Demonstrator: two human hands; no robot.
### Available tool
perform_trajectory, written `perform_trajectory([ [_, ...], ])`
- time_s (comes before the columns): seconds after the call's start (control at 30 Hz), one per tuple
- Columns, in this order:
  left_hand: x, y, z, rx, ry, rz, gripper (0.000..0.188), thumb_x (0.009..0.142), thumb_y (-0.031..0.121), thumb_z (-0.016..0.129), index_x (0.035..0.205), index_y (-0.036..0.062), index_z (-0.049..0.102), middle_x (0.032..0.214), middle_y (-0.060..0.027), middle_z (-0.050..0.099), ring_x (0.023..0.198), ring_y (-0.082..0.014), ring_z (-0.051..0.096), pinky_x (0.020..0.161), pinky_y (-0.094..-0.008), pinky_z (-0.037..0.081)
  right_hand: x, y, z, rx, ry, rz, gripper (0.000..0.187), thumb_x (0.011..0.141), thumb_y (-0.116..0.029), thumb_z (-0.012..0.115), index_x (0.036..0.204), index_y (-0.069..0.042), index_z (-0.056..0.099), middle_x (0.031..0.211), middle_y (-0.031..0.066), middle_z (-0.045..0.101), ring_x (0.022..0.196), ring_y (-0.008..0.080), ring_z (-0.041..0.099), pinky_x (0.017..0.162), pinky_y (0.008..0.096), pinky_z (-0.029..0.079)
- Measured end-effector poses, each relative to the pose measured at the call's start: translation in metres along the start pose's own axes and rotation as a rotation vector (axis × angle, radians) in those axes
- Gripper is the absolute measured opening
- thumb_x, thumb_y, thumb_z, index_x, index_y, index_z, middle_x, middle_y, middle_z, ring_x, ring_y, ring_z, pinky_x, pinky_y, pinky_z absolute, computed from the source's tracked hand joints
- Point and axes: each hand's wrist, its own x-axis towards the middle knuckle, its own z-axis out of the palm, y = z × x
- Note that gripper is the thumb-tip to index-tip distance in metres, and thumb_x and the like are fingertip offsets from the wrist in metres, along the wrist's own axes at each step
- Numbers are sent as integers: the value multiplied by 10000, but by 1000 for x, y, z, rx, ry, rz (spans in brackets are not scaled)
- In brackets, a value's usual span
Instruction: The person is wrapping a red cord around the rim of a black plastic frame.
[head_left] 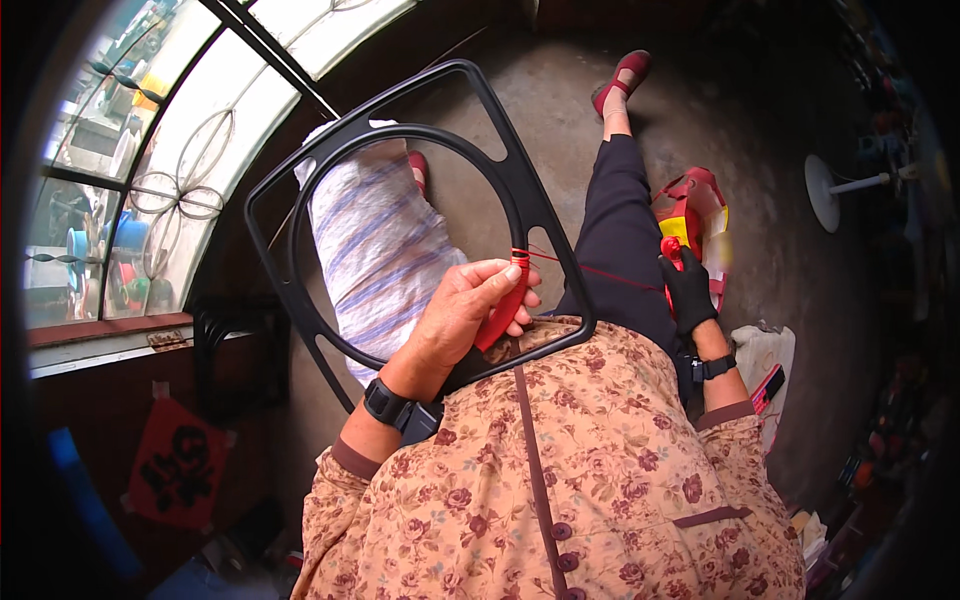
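A black frame, roughly square with a round ring inside, lies tilted across my lap. My bare left hand is closed round the right side of its ring, thumb pressing near a few turns of red cord. Below the thumb, a red covering shows on the ring, partly hidden by the fingers. My right hand, in a black fingerless glove, is out to the right and grips a small red bundle of cord. A thin red strand runs between the two hands, over my dark trouser leg.
A white cloth with blue stripes covers my left leg. A red and yellow bag and a whitish sack are on the floor at right. A barred window is at left. A white disc on a stem stands far right.
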Motion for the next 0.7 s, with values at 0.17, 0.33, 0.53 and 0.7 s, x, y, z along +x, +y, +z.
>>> perform_trajectory([
  [0.17, 0, -5, -5, -8, -34, -6, 270, 948, 235, 494, 1017, -7, 592, 810, -58, 637, 628, -92, 606, 572, -202, 518, 3, 9, 5, -30, 73, -81, 298, 791, -269, 648, 947, -26, 577, 822, 208, 618, 795, 368, 609, 674, 405, 472],
  [0.33, 2, 0, 4, -109, 22, 84, 265, 947, 236, 491, 1013, -7, 577, 806, -84, 642, 626, -115, 618, 567, -213, 524, 2, 17, 9, -33, 78, -73, 302, 787, -286, 652, 932, -32, 577, 815, 212, 616, 789, 381, 603, 666, 418, 471],
  [0.53, 5, -3, -6, -20, -9, 39, 295, 950, 275, 483, 1004, -2, 571, 810, -104, 643, 606, -124, 622, 551, -221, 528, 2, 19, 9, -97, 97, -85, 311, 789, -291, 651, 927, -24, 575, 818, 227, 611, 797, 385, 602, 669, 422, 469],
  [0.7, 6, -6, -5, -49, 11, 62, 282, 947, 266, 483, 1058, 14, 540, 800, -115, 642, 599, -138, 625, 545, -226, 530, -4, 6, 8, -40, 119, -85, 312, 793, -278, 645, 954, -18, 582, 842, 215, 620, 818, 366, 607, 702, 398, 470],
])
